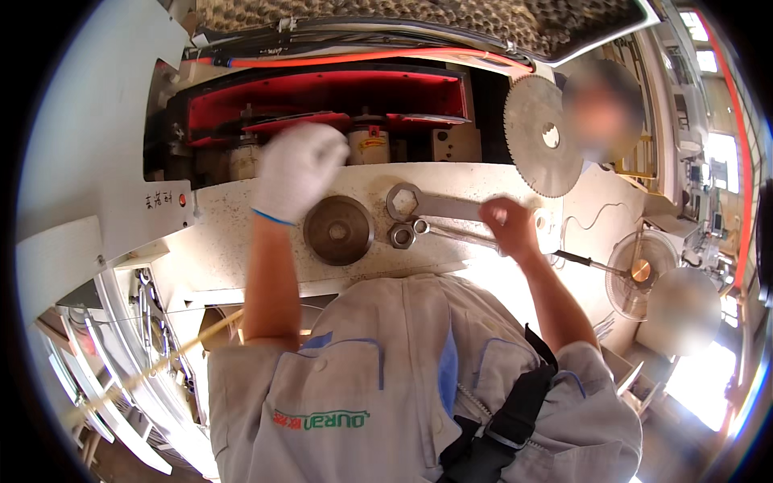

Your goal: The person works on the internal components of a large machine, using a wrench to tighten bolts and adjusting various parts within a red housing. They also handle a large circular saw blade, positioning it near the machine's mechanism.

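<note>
With the circular saw blade (541, 137) off its machine and leaning at the back of the dusty desk (233, 241), and the round flange (338, 230) and hex nut (401, 235) lying loose near the front edge, dismantling looks largely done and refitting not begun. The gloved left hand (296, 171) hovers blurred above the flange, its fingers impossible to read, holding nothing visible. The bare right hand (507, 225) has its fingers curled around the handle of the large ring spanner (431, 205), beside a smaller wrench (451, 233).

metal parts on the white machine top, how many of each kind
circular saw blade: 1
round flange disc: 1
hex nut: 1
big wrench, under the right hand: 1
slimmer wrench: 1
total: 5
</note>
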`<state>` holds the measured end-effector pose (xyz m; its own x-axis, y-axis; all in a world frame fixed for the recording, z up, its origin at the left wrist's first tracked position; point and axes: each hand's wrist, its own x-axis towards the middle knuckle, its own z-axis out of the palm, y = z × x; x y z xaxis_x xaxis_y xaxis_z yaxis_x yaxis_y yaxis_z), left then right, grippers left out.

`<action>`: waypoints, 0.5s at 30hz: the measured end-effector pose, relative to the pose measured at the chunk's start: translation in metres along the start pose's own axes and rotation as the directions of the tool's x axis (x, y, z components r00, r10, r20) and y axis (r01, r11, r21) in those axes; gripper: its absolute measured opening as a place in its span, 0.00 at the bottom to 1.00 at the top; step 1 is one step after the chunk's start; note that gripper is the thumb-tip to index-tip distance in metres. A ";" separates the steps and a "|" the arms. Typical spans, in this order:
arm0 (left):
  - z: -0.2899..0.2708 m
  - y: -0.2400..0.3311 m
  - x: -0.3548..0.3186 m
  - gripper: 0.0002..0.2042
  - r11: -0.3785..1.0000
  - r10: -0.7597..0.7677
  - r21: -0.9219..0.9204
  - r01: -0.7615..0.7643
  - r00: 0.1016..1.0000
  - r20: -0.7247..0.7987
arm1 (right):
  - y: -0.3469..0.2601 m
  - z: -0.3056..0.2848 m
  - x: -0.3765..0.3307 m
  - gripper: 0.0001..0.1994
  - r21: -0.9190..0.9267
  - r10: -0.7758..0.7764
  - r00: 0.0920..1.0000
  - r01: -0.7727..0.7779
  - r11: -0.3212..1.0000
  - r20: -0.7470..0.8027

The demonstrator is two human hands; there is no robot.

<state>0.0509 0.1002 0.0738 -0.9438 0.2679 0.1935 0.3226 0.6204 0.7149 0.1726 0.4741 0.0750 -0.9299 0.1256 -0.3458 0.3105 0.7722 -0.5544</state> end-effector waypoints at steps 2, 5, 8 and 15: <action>0.035 0.048 -0.016 0.05 0.997 0.063 -0.046 -0.058 0.991 0.118 | 0.024 0.012 -0.040 0.10 -0.309 -0.390 0.920 0.364 0.879 -0.025; 0.105 0.092 -0.023 0.06 0.975 0.220 -0.046 -0.217 0.923 0.316 | 0.049 0.041 -0.055 0.12 -0.479 -0.458 0.886 0.372 0.795 -0.071; 0.173 0.113 -0.017 0.06 0.847 0.411 0.143 -0.512 0.801 0.434 | 0.057 0.051 -0.049 0.11 -0.520 -0.424 0.901 0.323 0.791 -0.086; 0.232 0.141 -0.004 0.11 0.806 0.198 0.295 -0.514 0.703 0.683 | 0.085 0.060 -0.062 0.08 -0.360 -0.427 0.894 0.357 0.862 -0.135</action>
<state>0.1167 0.3574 0.0179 -0.5509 0.8147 -0.1812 0.7658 0.5797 0.2784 0.2687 0.4943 0.0045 -0.9907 -0.1330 0.0299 -0.1354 0.9346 -0.3290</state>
